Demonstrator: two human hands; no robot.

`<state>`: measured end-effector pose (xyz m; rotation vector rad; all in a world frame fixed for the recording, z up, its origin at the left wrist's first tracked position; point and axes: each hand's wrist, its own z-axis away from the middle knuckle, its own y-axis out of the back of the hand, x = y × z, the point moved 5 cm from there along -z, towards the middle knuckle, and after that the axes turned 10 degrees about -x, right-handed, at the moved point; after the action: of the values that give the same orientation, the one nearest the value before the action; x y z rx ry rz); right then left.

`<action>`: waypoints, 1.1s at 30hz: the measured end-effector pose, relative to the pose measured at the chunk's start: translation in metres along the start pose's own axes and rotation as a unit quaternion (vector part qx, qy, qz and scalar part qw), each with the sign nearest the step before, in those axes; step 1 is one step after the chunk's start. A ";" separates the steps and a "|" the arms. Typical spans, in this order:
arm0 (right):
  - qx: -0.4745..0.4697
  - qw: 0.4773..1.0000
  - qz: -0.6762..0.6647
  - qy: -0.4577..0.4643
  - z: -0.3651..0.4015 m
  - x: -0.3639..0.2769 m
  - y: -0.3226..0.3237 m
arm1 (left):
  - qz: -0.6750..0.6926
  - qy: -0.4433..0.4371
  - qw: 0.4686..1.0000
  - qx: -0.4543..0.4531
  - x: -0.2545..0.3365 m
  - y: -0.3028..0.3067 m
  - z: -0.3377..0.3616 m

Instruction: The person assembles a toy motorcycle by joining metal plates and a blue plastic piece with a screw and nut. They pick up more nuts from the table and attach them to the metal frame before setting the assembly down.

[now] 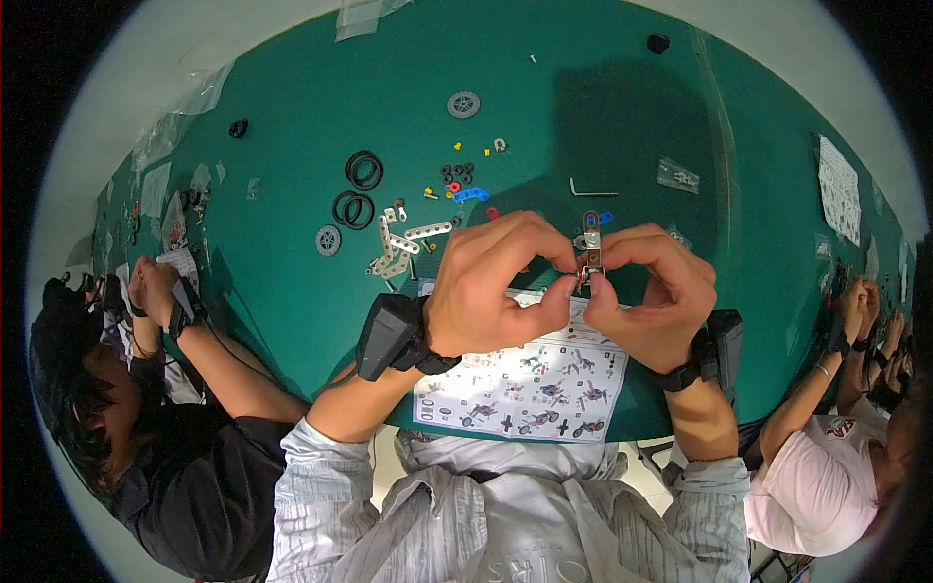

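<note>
My left hand (501, 282) and my right hand (646, 291) meet above the green table (603, 107), both pinching one small grey building-toy assembly (591, 248) that sticks up between the fingertips. A dark tracker is strapped on each wrist. Under my hands lies a printed instruction sheet (530, 379) with pictures of small vehicles. Beyond the hands are loose parts: grey beams (403, 243), black rubber rings (358, 189), a grey wheel (464, 104), a blue piece (471, 194) and a metal key (591, 188).
A person in dark clothes (165, 428) works at the left with hands near the table edge. Another person in a white shirt (826, 466) sits at the right. Plastic bags (185, 117) and paper sheets (839, 189) lie along the table's edges.
</note>
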<state>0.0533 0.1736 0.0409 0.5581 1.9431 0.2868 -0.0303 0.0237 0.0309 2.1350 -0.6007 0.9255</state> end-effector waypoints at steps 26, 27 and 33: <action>-0.014 1.000 0.012 0.009 0.000 -0.003 -0.001 | -0.114 -0.099 0.988 -0.020 0.003 0.005 0.000; -0.017 1.000 0.006 0.004 0.000 -0.003 -0.001 | -0.147 -0.113 0.982 -0.027 0.005 0.006 0.001; -0.025 0.995 -0.066 -0.068 0.003 0.007 -0.005 | -0.317 -0.202 0.924 -0.069 0.025 0.011 0.007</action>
<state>0.0519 0.1726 0.0318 0.4029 1.8271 0.2074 -0.0189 0.0086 0.0513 2.1869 -0.1251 0.0850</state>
